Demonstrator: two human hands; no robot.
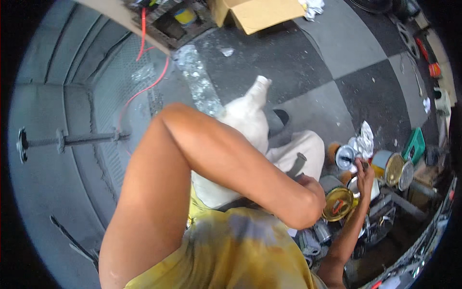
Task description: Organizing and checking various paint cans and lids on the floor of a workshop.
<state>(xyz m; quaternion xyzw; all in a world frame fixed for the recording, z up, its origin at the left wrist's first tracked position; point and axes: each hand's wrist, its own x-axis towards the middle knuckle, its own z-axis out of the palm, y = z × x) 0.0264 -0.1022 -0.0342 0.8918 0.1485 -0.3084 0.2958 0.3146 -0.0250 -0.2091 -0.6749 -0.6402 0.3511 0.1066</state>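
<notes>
My left arm bends across the picture, and my left hand [310, 185] is closed beside my white trousers [313, 147]. A grey-green, flat-ended tool [297, 164] sticks up from it; its kind is unclear, and most of the fingers are hidden. To the right, my right hand [365, 178] is closed around a thin dark stick-like tool [353, 160]. The tool's far end is over or inside a small round metal can [343, 155]. Just below stands a can with a gold-coloured top [338, 204].
Paint cans [393, 168], crumpled foil [364, 139] and a green tray [415, 146] crowd the right side. A cardboard box [264, 14] sits far off on the checkered floor [308, 103]. A red hose [144, 89] trails along the grey metal wall [77, 111] at left.
</notes>
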